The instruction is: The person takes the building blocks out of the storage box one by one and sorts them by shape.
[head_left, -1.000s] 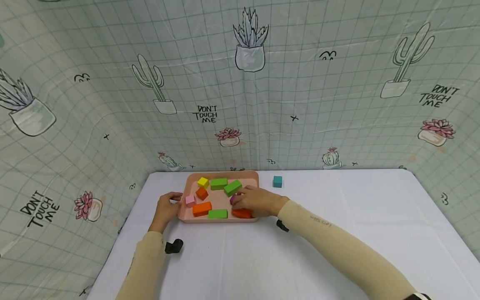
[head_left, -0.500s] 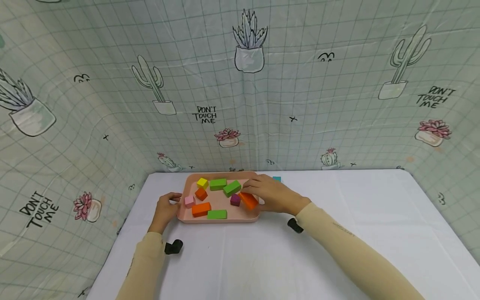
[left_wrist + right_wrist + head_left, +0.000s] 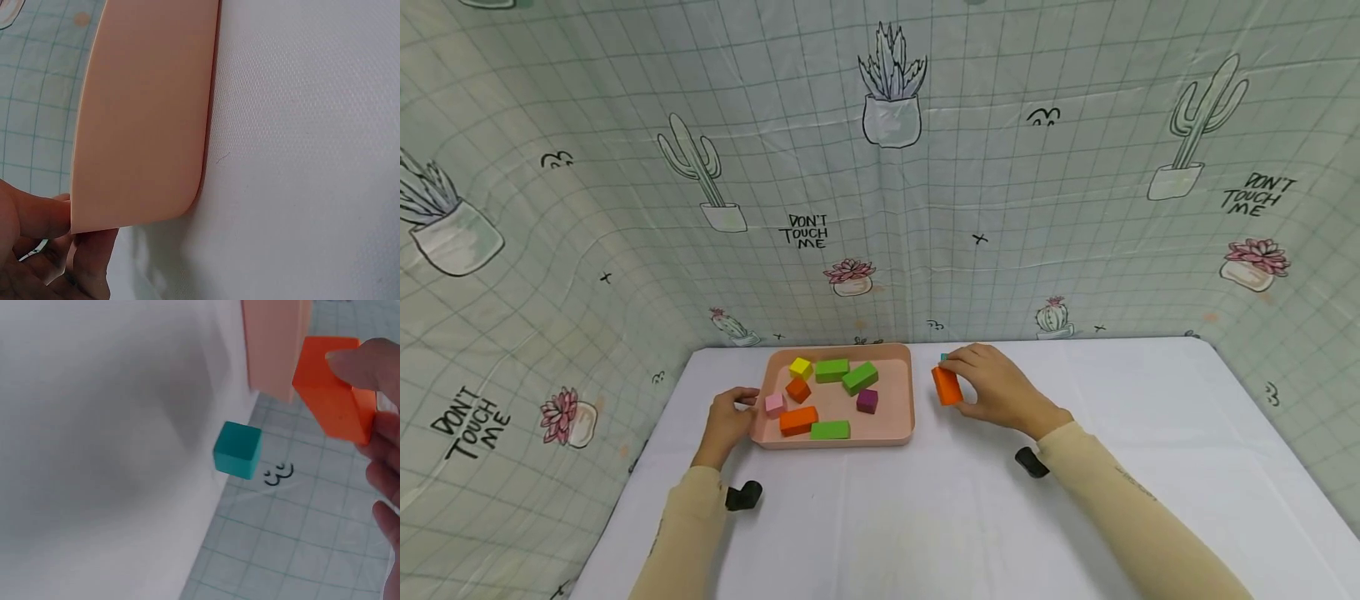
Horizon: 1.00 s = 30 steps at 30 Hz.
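Note:
My right hand (image 3: pixel 1002 390) pinches an orange block (image 3: pixel 947 387) between thumb and fingers, held above the table just right of the pink tray (image 3: pixel 889 408). In the right wrist view a teal cube (image 3: pixel 236 451) stands on the table near that hand; the head view shows only a sliver of it behind the fingers. My left hand (image 3: pixel 727 427) grips the tray's left end, with the thumb at the rim and fingers against the outer wall in the left wrist view.
In the tray lie several blocks: green ones (image 3: pixel 860 378), an orange block (image 3: pixel 798 421), a small orange cube (image 3: pixel 798 389), a yellow cube (image 3: pixel 801 368), a pink cube (image 3: pixel 776 406) and a purple cube (image 3: pixel 867 402). A patterned cloth (image 3: pixel 955 167) hangs behind the white table (image 3: pixel 880 517).
My right hand took hold of the orange block in the tray's right side, lifted it and carried it right, past the tray's edge. The left hand stays at the tray's left end.

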Each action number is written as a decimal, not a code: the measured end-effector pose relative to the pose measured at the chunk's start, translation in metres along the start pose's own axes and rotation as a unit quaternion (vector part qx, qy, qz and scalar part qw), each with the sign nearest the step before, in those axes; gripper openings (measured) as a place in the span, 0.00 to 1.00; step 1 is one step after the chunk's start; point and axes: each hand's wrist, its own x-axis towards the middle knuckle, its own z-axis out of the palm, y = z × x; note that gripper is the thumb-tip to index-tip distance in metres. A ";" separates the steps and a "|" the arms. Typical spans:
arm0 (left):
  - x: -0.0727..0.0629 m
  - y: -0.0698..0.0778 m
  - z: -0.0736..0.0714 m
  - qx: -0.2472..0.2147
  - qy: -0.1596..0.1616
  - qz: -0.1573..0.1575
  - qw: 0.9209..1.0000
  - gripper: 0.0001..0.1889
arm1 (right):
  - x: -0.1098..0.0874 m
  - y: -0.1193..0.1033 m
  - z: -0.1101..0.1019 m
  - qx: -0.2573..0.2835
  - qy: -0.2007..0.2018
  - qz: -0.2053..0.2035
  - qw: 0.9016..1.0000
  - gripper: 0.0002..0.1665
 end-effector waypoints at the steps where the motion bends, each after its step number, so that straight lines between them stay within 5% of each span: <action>1: 0.000 0.000 0.000 0.000 0.000 0.000 1.000 0.19 | -0.002 0.001 0.001 -0.001 0.001 0.007 1.000 0.33; 30: 0.000 0.000 -0.001 -0.010 0.006 0.018 1.000 0.19 | -0.017 -0.008 0.028 -0.032 -0.055 0.062 0.996 0.31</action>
